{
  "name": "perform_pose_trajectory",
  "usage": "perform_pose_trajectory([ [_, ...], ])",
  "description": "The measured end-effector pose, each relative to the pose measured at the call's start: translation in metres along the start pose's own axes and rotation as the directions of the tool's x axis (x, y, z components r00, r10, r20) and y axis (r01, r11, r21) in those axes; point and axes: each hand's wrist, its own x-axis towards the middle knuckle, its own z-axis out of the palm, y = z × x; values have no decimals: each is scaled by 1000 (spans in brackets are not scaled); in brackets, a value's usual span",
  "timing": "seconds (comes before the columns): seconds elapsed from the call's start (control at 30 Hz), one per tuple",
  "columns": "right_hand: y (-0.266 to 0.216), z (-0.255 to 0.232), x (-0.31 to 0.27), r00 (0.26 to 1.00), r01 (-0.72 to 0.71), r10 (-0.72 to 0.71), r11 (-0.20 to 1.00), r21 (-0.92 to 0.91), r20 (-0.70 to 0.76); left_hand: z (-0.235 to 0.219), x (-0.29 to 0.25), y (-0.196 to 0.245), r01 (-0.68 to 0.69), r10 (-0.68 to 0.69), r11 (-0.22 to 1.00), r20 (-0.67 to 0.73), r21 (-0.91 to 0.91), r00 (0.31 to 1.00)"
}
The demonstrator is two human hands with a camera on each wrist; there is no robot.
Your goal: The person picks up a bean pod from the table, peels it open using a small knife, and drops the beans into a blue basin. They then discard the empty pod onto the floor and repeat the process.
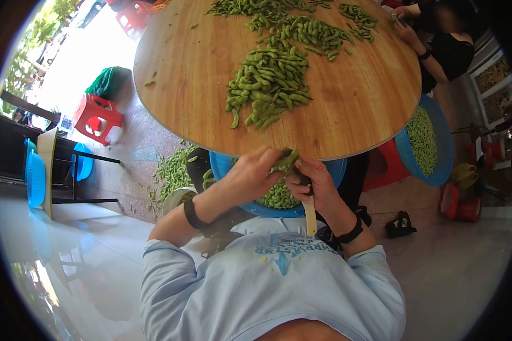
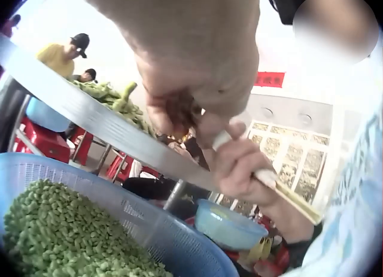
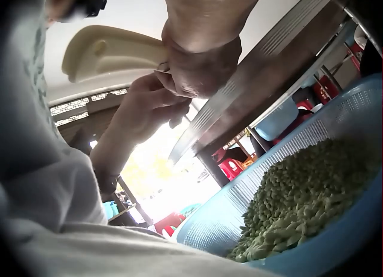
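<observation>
Over on the left there's a red stool (image 1: 98, 117) on the floor and a scatter of empty pods (image 1: 173, 170) lying by the worktop (image 1: 370, 96) edge. Then the person's left hand (image 1: 253, 173), fingers curled round one green bean pod (image 1: 284, 161), holding it right at the near rim of the round wooden worktop. The right hand (image 1: 318, 184) is touching it from the other side, its grip wrapped round a small knife with a pale handle (image 1: 310, 217) that sticks down toward the chest. Directly under both hands sits a blue basket (image 2: 149, 229) full of shelled beans (image 2: 66, 241). A big heap of unshelled pods (image 1: 270, 82) is up on the worktop, well apart from the hands. Further right, a second blue basket (image 1: 438, 142) of beans leans by a red stool.
</observation>
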Motion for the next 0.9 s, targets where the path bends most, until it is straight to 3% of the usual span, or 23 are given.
perform_pose_trajectory([
  [0.03, 0, 4, 0, 1000, -7, 6, 1000, -19, -25, 1, -1, 4, -79, 91, 957, -30, 278, 995],
  [0.17, 1, 5, 1, 1000, -24, 24, 999, -32, -9, -4, -4, 5, -102, 91, 961, 54, 258, 994],
  [0.23, 4, 9, -2, 999, 12, -13, 999, -34, -35, -3, -3, 4, -32, 35, 997, -52, 75, 998],
  [0.27, 5, 12, -2, 997, 52, -54, 998, -35, -57, -1, -2, 4, -36, 40, 996, -55, 80, 998],
  [0.3, 7, 14, -2, 997, 57, -59, 998, -37, -53, 2, -2, 4, 272, -291, 916, -21, -295, 957],
  [0.33, 7, 15, -2, 987, 125, -142, 975, -182, -80, 4, -1, 4, 512, -555, 614, 134, -600, 821],
  [0.37, 6, 16, -2, 969, 184, -226, 927, -326, -95, 2, 3, 4, 507, -549, 618, 131, -601, 825],
  [0.43, 2, 14, -2, 969, 199, -238, 907, -371, -62, 0, 7, 3, 562, -660, 31, 405, -827, 632],
  [0.47, 1, 12, -3, 969, 211, -245, 888, -409, -32, 1, 5, 2, 559, -663, 27, 404, -829, 631],
  [0.53, 3, 1, -2, 956, 247, -292, 835, -492, -15, 2, 3, -2, 542, -567, -5, 449, -840, 690],
  [0.57, 3, -2, -2, 939, 285, -343, 771, -570, 7, 3, 4, 1, 540, -568, -3, 446, -841, 692],
  [0.6, 2, 0, -2, 939, 286, -344, 771, -569, 6, 6, 4, 6, 576, -601, 257, 339, -776, 724],
  [0.63, 1, 5, -3, 912, 278, -409, 681, -677, -37, 10, 3, 11, 585, -602, 492, 233, -645, 763],
  [0.67, 1, 7, -3, 877, 252, -475, 582, -773, -71, 14, 0, 13, 589, -603, 489, 239, -644, 762],
  [0.7, 2, 7, -2, 877, 252, -476, 583, -773, -73, 18, -2, 14, 520, -548, 644, 136, -562, 825],
  [0.73, 3, 5, 1, 836, 292, -548, 446, -846, -1, 20, -2, 14, 434, -470, 777, 39, -456, 882],
  [0.77, 2, 4, 3, 792, 319, -606, 299, -899, 79, 20, -3, 13, 433, -469, 778, 38, -456, 882],
  [0.8, 0, 5, 2, 792, 318, -606, 301, -899, 77, 22, -4, 11, 352, -383, 858, -8, -374, 924],
  [0.83, -3, 8, 0, 799, 276, -588, 173, -945, 125, 23, -6, 10, 266, -289, 921, -43, -285, 956],
  [0.87, -4, 9, -1, 808, 233, -563, 40, -972, 171, 23, -7, 10, 269, -291, 920, -40, -285, 956],
  [0.9, -4, 8, 0, 809, 232, -563, 40, -972, 170, 24, -8, 11, 214, -232, 952, -56, -220, 971],
])
